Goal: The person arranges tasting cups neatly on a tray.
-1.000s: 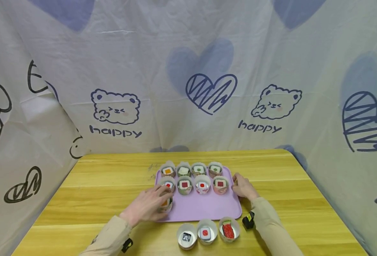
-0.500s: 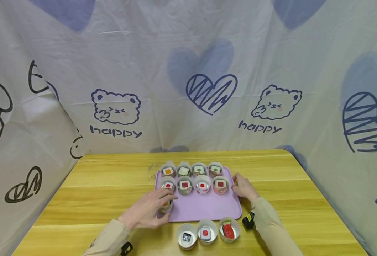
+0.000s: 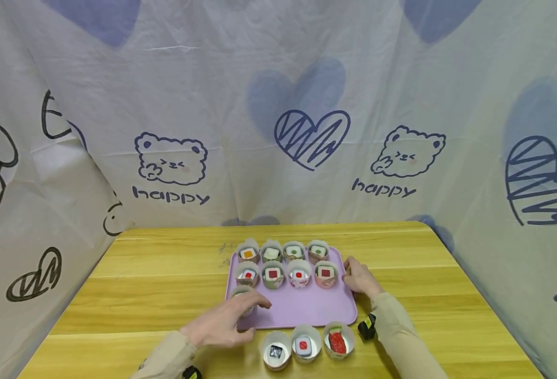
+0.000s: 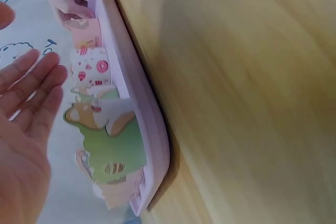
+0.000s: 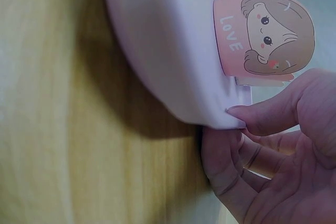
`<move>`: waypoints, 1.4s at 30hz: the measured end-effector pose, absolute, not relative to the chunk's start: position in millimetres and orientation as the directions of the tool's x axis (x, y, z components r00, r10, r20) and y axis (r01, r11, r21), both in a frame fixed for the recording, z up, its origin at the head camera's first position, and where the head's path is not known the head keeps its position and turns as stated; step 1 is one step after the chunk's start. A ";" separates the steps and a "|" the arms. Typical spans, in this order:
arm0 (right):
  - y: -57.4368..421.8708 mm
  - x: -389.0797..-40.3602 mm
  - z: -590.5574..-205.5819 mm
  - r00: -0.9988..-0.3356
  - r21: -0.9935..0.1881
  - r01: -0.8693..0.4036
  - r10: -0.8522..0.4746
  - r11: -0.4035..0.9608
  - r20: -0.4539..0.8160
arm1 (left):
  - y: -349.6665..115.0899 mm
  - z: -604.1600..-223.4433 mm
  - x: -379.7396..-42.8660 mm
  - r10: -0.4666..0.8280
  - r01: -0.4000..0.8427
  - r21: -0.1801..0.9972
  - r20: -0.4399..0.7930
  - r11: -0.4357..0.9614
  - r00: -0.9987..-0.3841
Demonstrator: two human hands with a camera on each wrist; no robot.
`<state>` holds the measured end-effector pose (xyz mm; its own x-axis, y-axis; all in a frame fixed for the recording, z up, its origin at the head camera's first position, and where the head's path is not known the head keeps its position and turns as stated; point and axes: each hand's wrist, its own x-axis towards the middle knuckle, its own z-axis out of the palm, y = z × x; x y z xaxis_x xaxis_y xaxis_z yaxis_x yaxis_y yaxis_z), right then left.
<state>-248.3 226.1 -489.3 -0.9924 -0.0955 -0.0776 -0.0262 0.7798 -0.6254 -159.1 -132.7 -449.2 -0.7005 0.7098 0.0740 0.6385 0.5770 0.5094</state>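
Observation:
A lilac tray point(image 3: 306, 305) lies on the wooden table, bearing two rows of patterned paper cups, one of them a pink cup point(image 3: 325, 275), with small sushi-like pieces in them. Another paper cup point(image 3: 242, 291) stands alone at the tray's front left, partly hidden by my left hand point(image 3: 226, 320). That hand holds nothing; its fingers are extended, thumb apart. In the left wrist view, a green dog-print cup point(image 4: 115, 140) stands by the tray wall, apart from the fingertips. My right hand point(image 3: 363, 279) pinches the tray's right rim between thumb and fingers, clearly seen in the right wrist view.
Before the tray, three paper cups stand on the table: one with a black piece point(image 3: 276, 351), one with a white-and-red piece point(image 3: 303, 345), one with a red-and-green piece point(image 3: 337, 341). A printed cloth point(image 3: 240, 105) hangs behind the table.
My left hand has drawn away from the front-left cup, towards the table's front edge, and its fingers have spread from it. The right hand keeps its grip on the tray rim.

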 end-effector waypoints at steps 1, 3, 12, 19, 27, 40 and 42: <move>226.0 -248.5 -489.2 -0.992 -0.625 -0.024 -0.094 0.780 -0.079 | -132.1 -449.5 -158.7 0.713 0.629 0.525 0.059 0.573 -0.698; 225.8 -248.8 -489.1 -0.992 -0.625 -0.024 -0.095 0.780 -0.081 | -130.7 -449.8 -158.1 0.719 0.615 0.548 0.036 0.567 -0.694; 226.6 -248.9 -489.7 -0.992 -0.617 -0.022 -0.092 0.787 -0.083 | -123.5 -446.1 -153.4 0.770 0.560 0.655 -0.054 0.508 -0.636; 226.3 -248.1 -489.0 -0.992 -0.617 -0.017 -0.091 0.787 -0.088 | -117.4 -447.3 -150.8 0.818 0.556 0.691 -0.090 0.462 -0.567; 227.0 -248.1 -489.5 -0.992 -0.614 -0.024 -0.095 0.789 -0.083 | -113.3 -451.1 -148.6 0.825 0.527 0.707 -0.144 0.472 -0.546; 226.8 -248.7 -490.4 -0.992 -0.618 -0.022 -0.096 0.786 -0.087 | -105.4 -464.8 -146.3 0.856 0.599 0.667 -0.119 0.444 -0.503; 226.8 -248.6 -490.6 -0.992 -0.619 -0.022 -0.095 0.785 -0.085 | -104.2 -467.4 -146.6 0.857 0.606 0.660 -0.117 0.445 -0.503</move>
<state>-248.6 226.8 -490.6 -0.9918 -0.0953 -0.0850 -0.0225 0.7854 -0.6186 -146.6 -104.2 -467.4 -0.5025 0.8567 -0.1166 0.6056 0.4450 0.6597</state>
